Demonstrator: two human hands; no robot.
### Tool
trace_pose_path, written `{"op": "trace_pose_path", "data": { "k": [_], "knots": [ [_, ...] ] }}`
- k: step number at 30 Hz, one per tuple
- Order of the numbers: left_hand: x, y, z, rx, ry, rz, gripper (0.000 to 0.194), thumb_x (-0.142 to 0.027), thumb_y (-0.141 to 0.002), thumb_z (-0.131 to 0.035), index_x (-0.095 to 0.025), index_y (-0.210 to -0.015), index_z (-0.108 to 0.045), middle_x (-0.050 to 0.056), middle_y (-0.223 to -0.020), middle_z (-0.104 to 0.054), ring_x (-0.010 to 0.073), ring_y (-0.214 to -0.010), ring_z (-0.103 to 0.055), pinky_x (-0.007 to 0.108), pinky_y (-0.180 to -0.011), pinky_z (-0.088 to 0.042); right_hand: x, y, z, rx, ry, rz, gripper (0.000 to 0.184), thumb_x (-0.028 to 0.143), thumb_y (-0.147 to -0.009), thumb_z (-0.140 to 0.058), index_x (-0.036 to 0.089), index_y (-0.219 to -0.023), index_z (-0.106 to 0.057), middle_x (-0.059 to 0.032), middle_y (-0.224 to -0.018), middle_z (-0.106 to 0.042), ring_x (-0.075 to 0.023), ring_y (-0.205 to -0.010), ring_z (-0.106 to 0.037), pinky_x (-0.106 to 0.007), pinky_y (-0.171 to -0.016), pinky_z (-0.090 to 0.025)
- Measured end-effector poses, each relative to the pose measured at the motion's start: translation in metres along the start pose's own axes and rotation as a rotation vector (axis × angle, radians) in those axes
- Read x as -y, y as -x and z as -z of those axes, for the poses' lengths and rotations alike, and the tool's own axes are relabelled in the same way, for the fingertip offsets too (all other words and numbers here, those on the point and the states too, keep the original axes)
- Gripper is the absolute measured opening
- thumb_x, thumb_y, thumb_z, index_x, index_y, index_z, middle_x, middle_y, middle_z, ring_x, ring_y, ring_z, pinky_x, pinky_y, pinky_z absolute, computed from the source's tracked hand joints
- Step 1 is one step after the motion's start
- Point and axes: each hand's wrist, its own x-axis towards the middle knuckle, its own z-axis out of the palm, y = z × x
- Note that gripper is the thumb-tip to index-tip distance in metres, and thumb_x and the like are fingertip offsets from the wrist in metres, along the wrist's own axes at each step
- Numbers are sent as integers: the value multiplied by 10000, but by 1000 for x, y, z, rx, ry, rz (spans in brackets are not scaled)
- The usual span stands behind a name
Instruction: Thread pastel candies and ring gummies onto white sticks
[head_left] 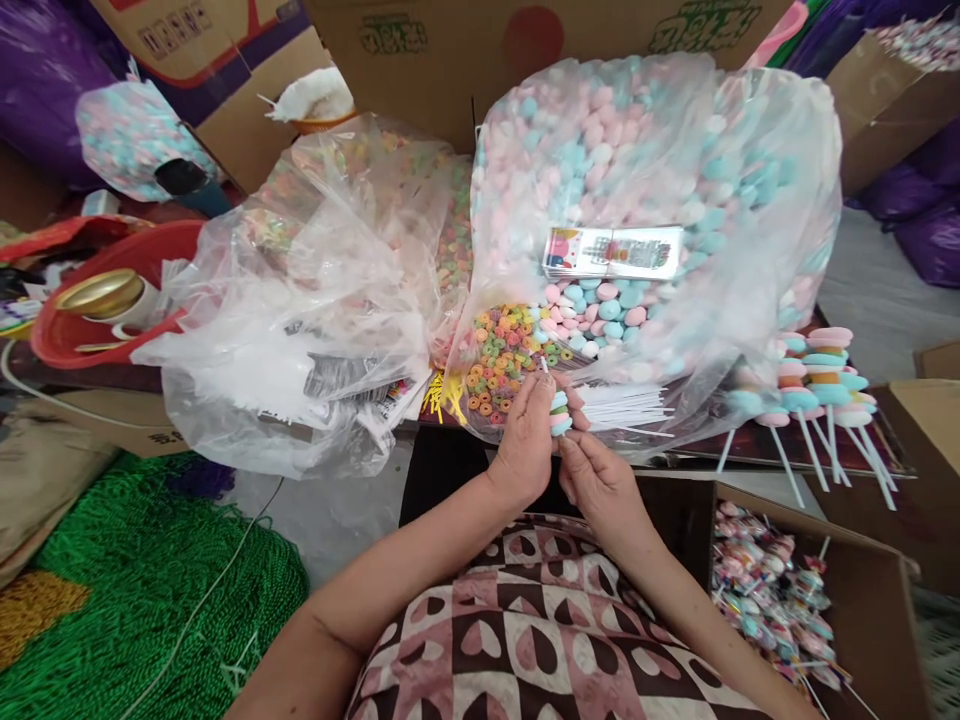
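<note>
- Left hand point(529, 435) was pinching a thin white stick point(545, 366) with a little stack of pink and blue candy discs point(560, 413) on it, near the middle.
- Right hand point(600, 482) was closed lightly on the candy stack from the right side.
- Just beyond sat the big clear bag of pink and blue candies point(645, 150), with colourful ring candies point(502, 360) at its left.
- Finished candy sticks point(817, 385) lay to the right, and wrapped ones filled a cardboard box point(874, 600) at near right.

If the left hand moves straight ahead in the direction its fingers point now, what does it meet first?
Probably the colourful ring candies lying just beyond the left hand, inside the clear plastic bag; depth is hard to judge.
</note>
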Motion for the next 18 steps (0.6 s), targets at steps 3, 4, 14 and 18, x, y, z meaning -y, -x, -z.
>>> {"op": "trace_pose_path", "data": {
  "k": [3,4,14,18],
  "knots": [
    [-6,-8,12,32,-122,-33,372,-526,-922,-462,-227,-1119,-561,52,-1016,-672,144,-797,-651,228,-588,-477,-4,-2,11,-43,-76,-22,353,535,-899,-528,192,-864,-603,74,-482,-406,-85,-429,-348,-232,-439,-257],
    [-10,-13,16,26,-210,-98,377,-510,-927,-468,-234,-1165,-563,58,-1070,-668,151,-850,-650,255,-671,-505,-6,-2,16,-86,-105,-21,342,525,-899,-539,191,-895,-610,74,-491,-408,-83,-436,-345,-230,-440,-251],
    [-42,-96,13,160,-1642,-658,285,-95,-898,-445,-185,-994,-698,101,-1037,-663,231,-1007,-594,361,-885,-466,-17,5,37,-263,-269,-8,297,482,-902,-581,192,-943,-629,74,-501,-385,-78,-452,-321,-216,-433,-234],
    [-38,-107,6,177,-2016,-644,248,-84,-875,-471,-147,-1015,-666,142,-1110,-630,274,-1002,-572,401,-838,-452,-23,8,44,-276,-281,-21,286,475,-904,-583,199,-967,-626,73,-507,-396,-79,-459,-333,-215,-435,-235]
  ]
}}
